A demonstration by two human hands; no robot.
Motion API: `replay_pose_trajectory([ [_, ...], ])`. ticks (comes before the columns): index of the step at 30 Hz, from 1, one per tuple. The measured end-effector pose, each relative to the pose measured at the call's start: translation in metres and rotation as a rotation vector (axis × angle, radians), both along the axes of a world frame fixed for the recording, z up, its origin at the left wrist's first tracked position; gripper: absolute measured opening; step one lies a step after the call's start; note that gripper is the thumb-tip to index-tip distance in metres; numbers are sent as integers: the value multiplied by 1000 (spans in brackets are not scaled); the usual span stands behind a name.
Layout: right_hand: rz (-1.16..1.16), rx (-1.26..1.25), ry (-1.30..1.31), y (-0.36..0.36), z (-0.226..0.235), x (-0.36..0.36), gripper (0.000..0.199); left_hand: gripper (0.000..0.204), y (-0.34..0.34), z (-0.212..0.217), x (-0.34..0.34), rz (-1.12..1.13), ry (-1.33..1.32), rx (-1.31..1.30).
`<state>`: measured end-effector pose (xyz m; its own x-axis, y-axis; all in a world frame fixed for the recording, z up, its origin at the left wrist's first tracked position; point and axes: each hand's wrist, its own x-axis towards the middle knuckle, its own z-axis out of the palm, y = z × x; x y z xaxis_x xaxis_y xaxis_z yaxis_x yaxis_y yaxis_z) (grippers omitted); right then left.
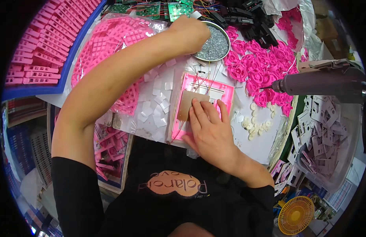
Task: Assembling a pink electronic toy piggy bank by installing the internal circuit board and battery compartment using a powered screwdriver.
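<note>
Fingers of right hand (209, 130) press brown board (189, 103); left hand (189, 33) reaches into screw dish (218, 45).

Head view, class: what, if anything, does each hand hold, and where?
The right hand presses flat on the brown board, gripping nothing. The left hand reaches into the screw dish; its fingertips are hidden.

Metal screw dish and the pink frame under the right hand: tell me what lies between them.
In the head view, thin wires and small clear square pieces lie between the screw dish and pink frame.

A clear plastic bag (111, 51) of pink grid parts is seen at ten o'clock, beside small white square labels (157, 98).
</note>
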<state>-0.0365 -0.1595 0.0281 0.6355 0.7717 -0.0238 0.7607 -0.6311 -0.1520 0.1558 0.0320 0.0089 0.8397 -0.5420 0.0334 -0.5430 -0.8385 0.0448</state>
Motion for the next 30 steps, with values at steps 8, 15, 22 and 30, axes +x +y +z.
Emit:
replay_pose_trajectory([
  [8, 60, 470, 125, -26, 16, 32, 47, 16, -13, -22, 24, 5, 20, 232],
  [15, -284, 1274, -310, -82, 73, 180, 34, 16, -24, -15, 28, -102, -36, 184],
  [22, -179, 1216, 551, -48, 74, 204, 38, 18, -12, -16, 31, 8, -42, 136],
  [30, -84, 1632, 787, -31, 34, 99, 40, 11, 1, 31, -96, -101, 7, -451],
])
